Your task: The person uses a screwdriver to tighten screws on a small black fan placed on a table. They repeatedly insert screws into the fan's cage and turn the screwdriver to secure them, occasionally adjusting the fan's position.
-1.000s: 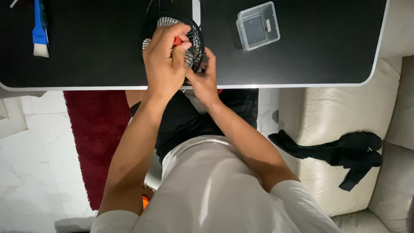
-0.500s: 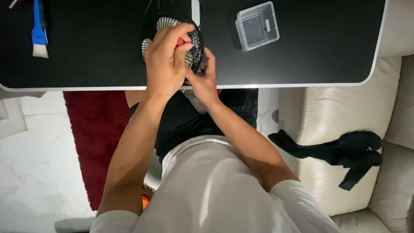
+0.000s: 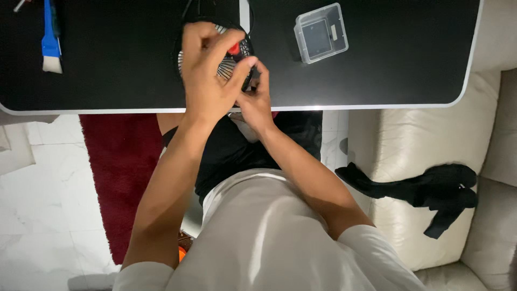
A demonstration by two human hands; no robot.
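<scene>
Hands on small fan (image 3: pixel 229 59) at table (image 3: pixel 377 81) edge: left hand (image 3: pixel 207 75) grips red-handled tool (image 3: pixel 234 48), right hand (image 3: pixel 256 99) clasps fan rim. Grille still on; work unfinished.

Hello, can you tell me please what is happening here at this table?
A person sits at a black table and works with both hands on a small round fan with a wire grille. The left hand covers the grille from above, with something red showing between its fingers. The right hand supports the fan at the table's near edge. A clear plastic box lies to the right, and a blue brush lies far to the left. Dark cloth lies on the pale sofa.
</scene>
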